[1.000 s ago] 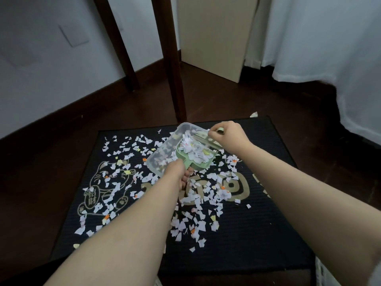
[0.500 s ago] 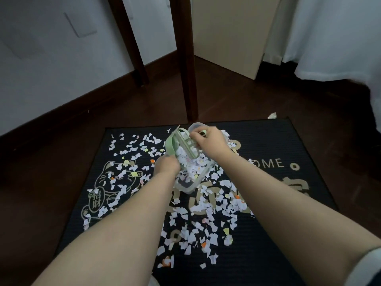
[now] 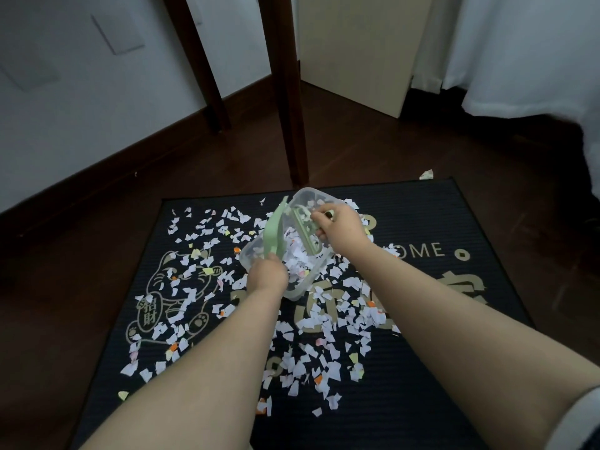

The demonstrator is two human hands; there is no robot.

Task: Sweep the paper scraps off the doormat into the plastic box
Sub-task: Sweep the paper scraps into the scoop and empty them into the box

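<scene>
A clear plastic box [image 3: 310,198] stands on the black doormat [image 3: 438,336] with paper scraps heaped inside. My left hand [image 3: 267,275] grips the handle of a pale green dustpan [image 3: 273,229], tipped up on edge over the box's left rim. My right hand [image 3: 341,229] holds a small green brush [image 3: 305,233] inside the box, against the pan. Several white, yellow and orange paper scraps [image 3: 324,345] lie scattered over the mat's left and middle.
Two dark wooden table legs [image 3: 289,102] rise just behind the mat on the brown floor. A beige board [image 3: 360,50] leans at the back, with a white curtain [image 3: 526,50] to the right. One scrap [image 3: 426,174] lies off the mat's far edge.
The dustpan went from lying flat, loaded with scraps, to standing on edge over the box. Its load has dropped inside, and the brush has moved down into the box.
</scene>
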